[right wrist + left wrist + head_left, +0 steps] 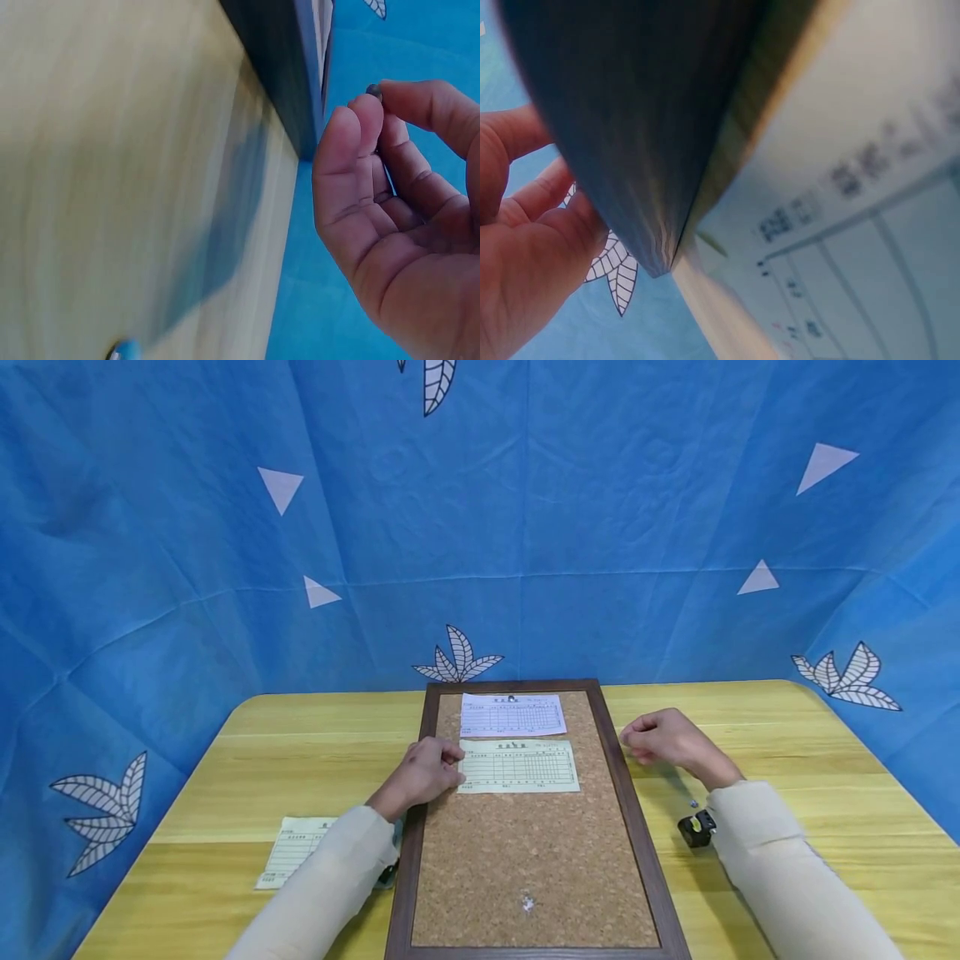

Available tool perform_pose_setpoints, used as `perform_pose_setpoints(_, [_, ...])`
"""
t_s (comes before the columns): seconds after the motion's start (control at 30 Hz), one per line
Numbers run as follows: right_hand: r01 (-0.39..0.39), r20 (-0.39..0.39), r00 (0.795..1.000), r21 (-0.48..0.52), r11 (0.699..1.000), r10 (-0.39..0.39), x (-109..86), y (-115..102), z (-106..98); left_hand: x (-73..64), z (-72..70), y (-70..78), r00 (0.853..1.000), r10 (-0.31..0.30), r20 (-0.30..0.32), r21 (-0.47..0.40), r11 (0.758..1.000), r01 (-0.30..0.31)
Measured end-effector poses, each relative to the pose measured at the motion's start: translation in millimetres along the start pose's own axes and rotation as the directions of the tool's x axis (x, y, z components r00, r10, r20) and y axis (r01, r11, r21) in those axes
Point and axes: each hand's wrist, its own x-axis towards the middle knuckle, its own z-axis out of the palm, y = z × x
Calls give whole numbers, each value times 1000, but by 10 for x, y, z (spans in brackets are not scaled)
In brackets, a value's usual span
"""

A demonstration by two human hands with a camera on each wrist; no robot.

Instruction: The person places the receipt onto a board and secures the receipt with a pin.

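On the framed corkboard (525, 852) lie two printed form slips, a pale lilac one (512, 716) at the far end and a pale green one (519, 768) just below it. Each has a small dark spot at its top middle. My left hand (426, 770) rests at the green slip's left edge, thumb and forefinger spread apart on it. Beyond the board's right frame, my right hand (666, 739) is held above the table. Its thumb and forefinger pinch a small dark round-headed piece (373, 91), mostly hidden by the fingertips.
Another green slip (288, 852) lies on the wooden table (300, 752), partly under my left sleeve. A small blue piece (693, 804) sits near my right wrist. Toward the board's near end is a small whitish cluster (528, 903). A blue cloth (525, 527) hangs behind.
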Motion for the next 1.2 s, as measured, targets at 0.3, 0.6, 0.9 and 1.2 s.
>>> perform_pose_setpoints(0.3, [52, 12, 999, 1, 999, -52, 83, -117, 123, -7, -3, 2, 1000, 3, 2, 0, 1000, -3])
perform_pose_setpoints(0.6, [70, 5, 998, 8, 997, -70, 119, -173, 203, 5, -3, 7, 1000, -9, 2, -6, 1000, 9])
perform_pose_setpoints(0.9, [89, 10, 996, 5, 996, -89, 170, -227, 252, -2, -5, 8, 1000, -1, 4, -13, 1000, 1])
perform_pose_setpoints(1.2, [113, 1, 994, -18, 993, -113, 194, -277, 276, -3, -3, 10, 1000, -3, 5, -11, 1000, 3])
